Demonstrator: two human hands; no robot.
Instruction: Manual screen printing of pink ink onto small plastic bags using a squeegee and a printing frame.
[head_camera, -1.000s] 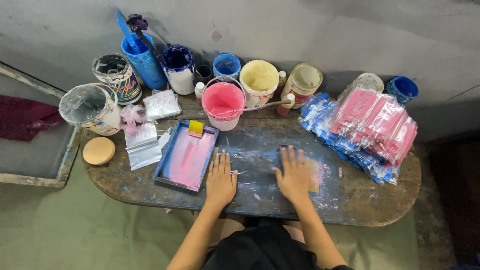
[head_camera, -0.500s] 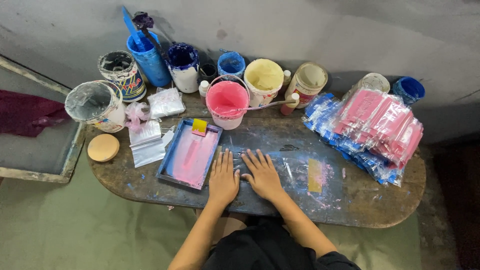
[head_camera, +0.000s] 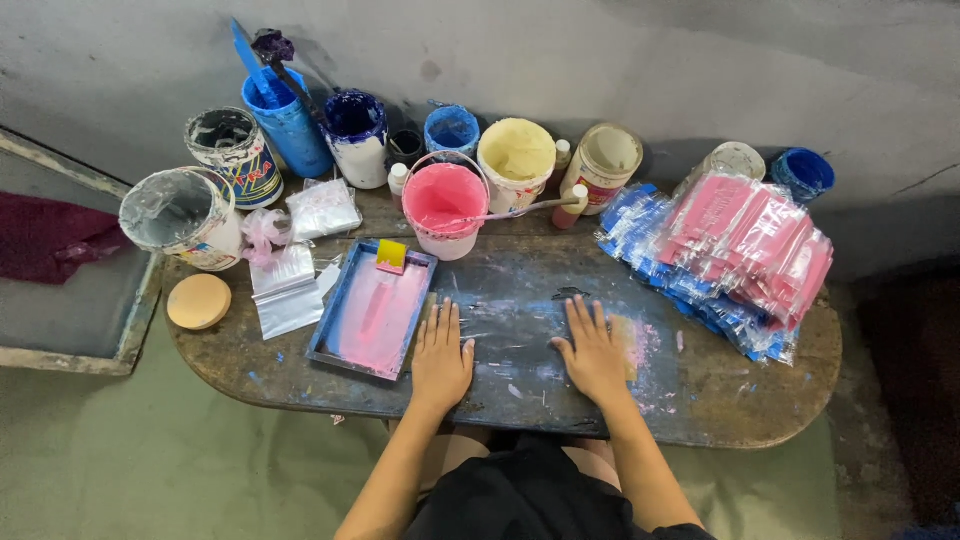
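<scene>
Pink paint bucket (head_camera: 445, 205) at 12 o'clock of table center, yellow tub (head_camera: 516, 155) just right of it. Blue bucket (head_camera: 288, 125) (stick inside) at 11. Stack of pink-and-blue packets (head_camera: 730, 255) at 2–3. Round tan disc (head_camera: 198, 301) at 9, clear bags (head_camera: 285, 292) beside it.

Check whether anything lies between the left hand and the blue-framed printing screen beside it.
Nothing visible does. The left hand lies flat on the table, directly beside the right edge of the blue-framed screen, with only bare, paint-smeared tabletop between them. The yellow squeegee sits at the screen's far end, out of the way.
</scene>
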